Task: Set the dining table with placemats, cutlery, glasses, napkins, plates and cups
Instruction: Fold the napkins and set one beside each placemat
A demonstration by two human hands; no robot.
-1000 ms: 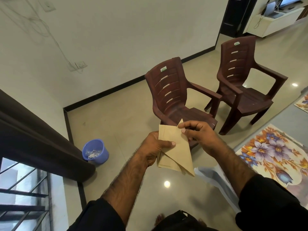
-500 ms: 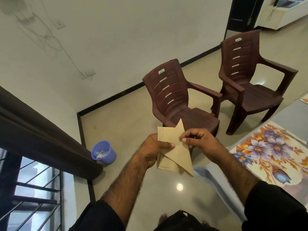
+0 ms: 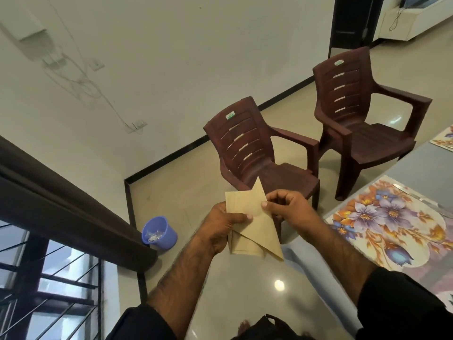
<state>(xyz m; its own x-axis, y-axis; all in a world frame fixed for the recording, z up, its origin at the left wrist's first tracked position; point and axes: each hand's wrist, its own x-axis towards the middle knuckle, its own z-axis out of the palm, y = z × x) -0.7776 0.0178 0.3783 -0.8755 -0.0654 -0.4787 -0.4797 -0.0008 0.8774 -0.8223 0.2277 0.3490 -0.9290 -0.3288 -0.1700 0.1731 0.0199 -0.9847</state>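
I hold a small stack of tan paper napkins [image 3: 247, 227] in front of me, above the floor. My left hand [image 3: 224, 225] grips the stack from the left, thumb across its front. My right hand [image 3: 286, 207] pinches the top napkin near its upper right corner; that napkin sits skewed, a point sticking up above the stack. To the right, a floral placemat [image 3: 392, 222] lies on the grey table [image 3: 421, 165], with cutlery [image 3: 416, 195] along its far edge. A second placemat [image 3: 445, 141] shows at the right edge.
Two brown plastic chairs [image 3: 250, 153] [image 3: 355, 114] stand beside the table's left side. A blue bucket [image 3: 159, 233] sits on the floor by the wall. A dark curtain [image 3: 61, 207] and a barred window [image 3: 44, 285] fill the lower left.
The view has tilted and shifted left, so the chairs sit further right. The top napkin's point has risen above the stack as my right hand worked it.
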